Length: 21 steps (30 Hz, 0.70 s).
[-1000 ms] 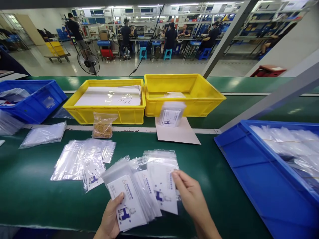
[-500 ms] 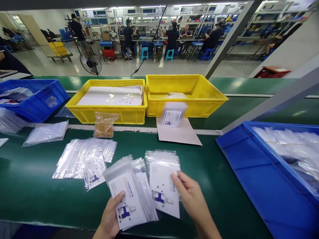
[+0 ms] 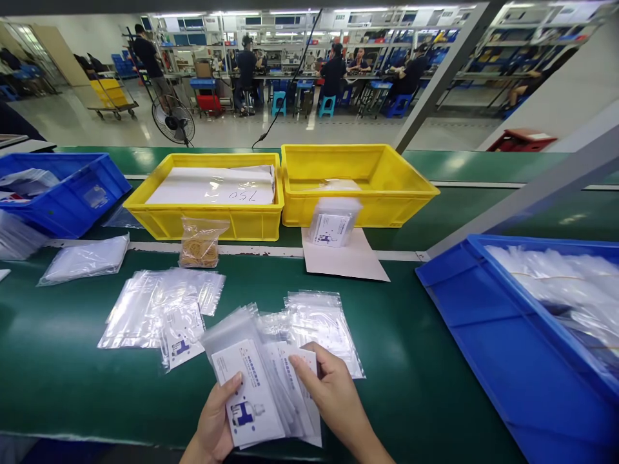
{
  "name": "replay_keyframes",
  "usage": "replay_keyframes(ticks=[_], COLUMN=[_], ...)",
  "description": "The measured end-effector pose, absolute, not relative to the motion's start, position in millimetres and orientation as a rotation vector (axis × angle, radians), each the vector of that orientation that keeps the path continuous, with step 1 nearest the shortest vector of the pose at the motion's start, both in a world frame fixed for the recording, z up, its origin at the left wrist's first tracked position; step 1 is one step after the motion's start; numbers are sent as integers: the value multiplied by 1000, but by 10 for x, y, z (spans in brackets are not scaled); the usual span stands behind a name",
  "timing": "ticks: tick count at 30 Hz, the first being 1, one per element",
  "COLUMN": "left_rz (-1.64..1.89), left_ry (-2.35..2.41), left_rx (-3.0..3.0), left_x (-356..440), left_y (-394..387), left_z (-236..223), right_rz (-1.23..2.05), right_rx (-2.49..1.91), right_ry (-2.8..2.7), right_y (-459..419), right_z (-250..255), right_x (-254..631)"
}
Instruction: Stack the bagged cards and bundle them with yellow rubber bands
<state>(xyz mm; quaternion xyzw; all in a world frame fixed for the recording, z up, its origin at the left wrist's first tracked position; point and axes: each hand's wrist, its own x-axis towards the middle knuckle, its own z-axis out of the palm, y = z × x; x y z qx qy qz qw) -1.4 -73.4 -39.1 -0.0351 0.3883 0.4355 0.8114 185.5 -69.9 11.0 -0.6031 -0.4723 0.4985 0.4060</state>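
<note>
The right hand (image 3: 333,393) now sits further left, near the bottom centre of the frame, its fingertips on the fanned stack of bagged cards (image 3: 264,386) rather than on a separate packet. That packet (image 3: 325,325) now lies loose on the green belt (image 3: 72,374), just above the hand, its printed card no longer showing.
</note>
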Motion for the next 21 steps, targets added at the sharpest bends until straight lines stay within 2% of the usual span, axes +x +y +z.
replay_keyframes(ticks=[7,10,12,17,21], left_rz=[1000,1016,1011,983,996], left_ry=[806,809,806,827,845], left_rx=[-107,-109,-109,-77,-77], left_x=[-163,-197,-177,-84,-125], left_y=[-696,-679,-673,-674,-673], left_z=[-442,-476,-484,-459,-443], right_rz=[1151,828,738,1325,1375], right_rx=[-1660,-1797,-1804,-1440,-1415], right_ry=[-991,-992,-1033,-1289,-1110], right_y=[-595,-555,-589,-737,-675], right_z=[147,74,47,151,195], right_x=[2430,2526,2414,2015,2226])
